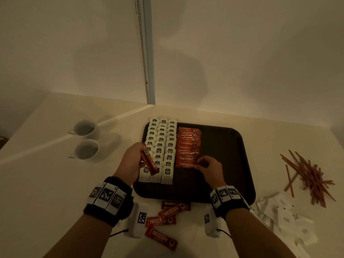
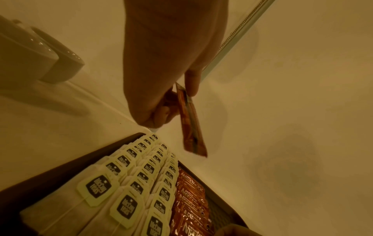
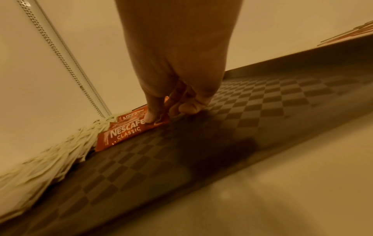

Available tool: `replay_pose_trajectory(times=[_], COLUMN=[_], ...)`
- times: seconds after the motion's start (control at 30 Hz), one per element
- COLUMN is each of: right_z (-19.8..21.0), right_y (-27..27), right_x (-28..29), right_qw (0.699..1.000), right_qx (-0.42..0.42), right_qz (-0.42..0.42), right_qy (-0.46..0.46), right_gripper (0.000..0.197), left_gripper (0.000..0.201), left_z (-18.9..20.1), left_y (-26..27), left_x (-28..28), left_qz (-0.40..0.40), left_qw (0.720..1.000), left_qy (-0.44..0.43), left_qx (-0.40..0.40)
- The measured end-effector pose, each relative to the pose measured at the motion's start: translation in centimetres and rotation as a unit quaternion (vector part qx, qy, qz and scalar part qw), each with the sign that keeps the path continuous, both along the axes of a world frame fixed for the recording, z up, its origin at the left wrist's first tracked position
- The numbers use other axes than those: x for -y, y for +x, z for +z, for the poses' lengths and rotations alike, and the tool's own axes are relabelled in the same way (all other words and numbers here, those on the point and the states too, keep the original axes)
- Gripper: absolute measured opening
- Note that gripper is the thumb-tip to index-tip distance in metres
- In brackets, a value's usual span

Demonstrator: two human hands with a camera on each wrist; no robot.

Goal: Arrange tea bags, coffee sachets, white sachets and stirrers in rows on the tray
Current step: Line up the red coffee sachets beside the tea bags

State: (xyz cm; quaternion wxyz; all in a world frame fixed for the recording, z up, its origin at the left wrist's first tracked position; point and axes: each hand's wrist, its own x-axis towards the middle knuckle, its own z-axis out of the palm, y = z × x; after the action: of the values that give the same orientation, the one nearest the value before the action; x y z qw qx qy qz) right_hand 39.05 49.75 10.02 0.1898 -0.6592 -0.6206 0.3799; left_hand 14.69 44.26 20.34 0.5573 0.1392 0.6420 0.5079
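A dark tray (image 1: 232, 146) holds three rows of white tea bags (image 1: 161, 146) on its left and one row of red coffee sachets (image 1: 188, 146) beside them. My left hand (image 1: 133, 159) hovers over the tea bags and pinches a small stack of coffee sachets (image 1: 149, 162), seen edge-on in the left wrist view (image 2: 190, 123). My right hand (image 1: 208, 166) pinches the right end of the nearest coffee sachet (image 3: 125, 134) in the row, thumb on top, fingers curled at its edge.
Loose coffee sachets (image 1: 165, 218) lie on the table in front of the tray. Brown stirrers (image 1: 309, 175) are heaped at the right, white sachets (image 1: 284, 216) at the near right. Two white cups (image 1: 86, 138) stand at the left. A wall rises behind.
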Motion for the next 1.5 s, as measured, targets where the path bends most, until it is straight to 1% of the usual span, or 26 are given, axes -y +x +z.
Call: replay_pose_trajectory(times=[0.1, 0.17, 0.23, 0.37, 0.47, 0.5, 0.53, 0.57, 0.6, 0.63, 0.67, 0.7, 0.77, 0.83, 0.87, 0.93, 0.97, 1.1, 1.2, 1.3, 1.43, 1.5], right_z=[-0.2, -0.2, -0.2, -0.2, 0.9, 2.0, 3.4, 5.0, 6.6, 8.1, 9.2, 10.1, 11.5, 12.2, 12.6, 13.3, 13.6, 14.8, 15.3, 15.2, 14.5, 14.2], right_y=[-0.1, -0.1, -0.1, -0.1, -0.5, -1.0, -1.7, -2.5, -3.2, -3.9, -4.5, -4.9, -5.5, -5.7, -5.7, -5.6, -5.5, -5.7, -5.8, -5.6, -4.7, -4.4], right_x=[-0.1, 0.0, 0.1, 0.2, 0.1, 0.1, 0.2, 0.3, 0.5, 0.6, 0.7, 0.8, 0.9, 0.8, 0.7, 0.6, 0.5, 0.8, 0.7, 0.8, 1.0, 1.1], right_qw=[1.000, 1.000, 1.000, 1.000, 0.999, 0.999, 0.996, 0.986, 0.965, 0.940, 0.924, 0.923, 0.945, 0.960, 0.964, 0.971, 0.972, 0.964, 0.959, 0.961, 0.965, 0.960], right_qx=[0.010, 0.013, 0.011, 0.012, -0.001, -0.030, -0.085, -0.163, -0.249, -0.317, -0.352, -0.357, -0.314, -0.271, -0.257, -0.225, -0.217, -0.220, -0.222, -0.219, -0.242, -0.266], right_qz=[-0.004, -0.006, -0.010, -0.007, -0.013, -0.020, -0.025, -0.022, -0.008, 0.012, 0.031, 0.049, 0.063, 0.068, 0.066, 0.057, 0.056, 0.081, 0.088, 0.092, 0.077, 0.076], right_qy=[0.004, 0.005, 0.011, 0.016, 0.030, 0.033, 0.018, -0.024, -0.082, -0.126, -0.143, -0.134, -0.069, -0.007, 0.015, 0.057, 0.076, 0.128, 0.152, 0.140, 0.067, 0.033], right_gripper=[0.016, 0.017, 0.017, 0.018, 0.018, 0.017, 0.017, 0.020, 0.025, 0.030, 0.031, 0.028, 0.019, 0.014, 0.012, 0.015, 0.017, 0.012, 0.012, 0.011, 0.009, 0.010], left_gripper=[0.007, 0.009, 0.015, 0.018, 0.018, 0.017, 0.015, 0.016, 0.017, 0.019, 0.021, 0.023, 0.026, 0.024, 0.021, 0.019, 0.019, 0.023, 0.023, 0.021, 0.018, 0.014], left_z=[-0.1, -0.2, -0.3, -0.1, -0.3, -0.3, -0.2, -0.1, -0.1, 0.0, 0.1, 0.2, 0.3, 0.3, 0.3, 0.5, 0.6, 1.0, 1.2, 1.4, 1.7, 1.7], left_y=[-0.3, -0.3, -0.2, 0.1, 0.2, 0.2, 0.2, 0.3, 0.4, 0.6, 0.8, 0.9, 1.1, 1.1, 1.0, 1.0, 1.0, 1.5, 1.9, 2.0, 1.6, 1.6], left_x=[0.1, 0.1, 0.2, 0.6, 0.8, 0.8, 0.8, 0.9, 0.8, 0.8, 0.9, 0.9, 0.9, 1.0, 1.0, 1.0, 1.0, 0.8, 1.0, 1.1, 0.8, 0.7], left_qz=[-0.033, -0.052, -0.049, -0.067, -0.072, -0.078, -0.087, -0.095, -0.101, -0.106, -0.111, -0.117, -0.130, -0.145, -0.148, -0.135, -0.127, -0.119, -0.114, -0.095, -0.091, -0.095], left_qw=[0.999, 0.998, 0.998, 0.994, 0.991, 0.988, 0.985, 0.979, 0.975, 0.972, 0.969, 0.967, 0.963, 0.962, 0.964, 0.972, 0.974, 0.974, 0.972, 0.973, 0.973, 0.972], left_qy=[0.010, 0.023, 0.040, 0.086, 0.115, 0.130, 0.146, 0.162, 0.176, 0.186, 0.195, 0.202, 0.210, 0.209, 0.204, 0.190, 0.185, 0.190, 0.203, 0.210, 0.213, 0.210], left_qx=[0.009, 0.006, -0.005, 0.019, 0.006, -0.014, -0.043, -0.074, -0.092, -0.098, -0.101, -0.102, -0.105, -0.100, -0.084, -0.021, 0.000, -0.002, 0.026, 0.019, -0.012, -0.038])
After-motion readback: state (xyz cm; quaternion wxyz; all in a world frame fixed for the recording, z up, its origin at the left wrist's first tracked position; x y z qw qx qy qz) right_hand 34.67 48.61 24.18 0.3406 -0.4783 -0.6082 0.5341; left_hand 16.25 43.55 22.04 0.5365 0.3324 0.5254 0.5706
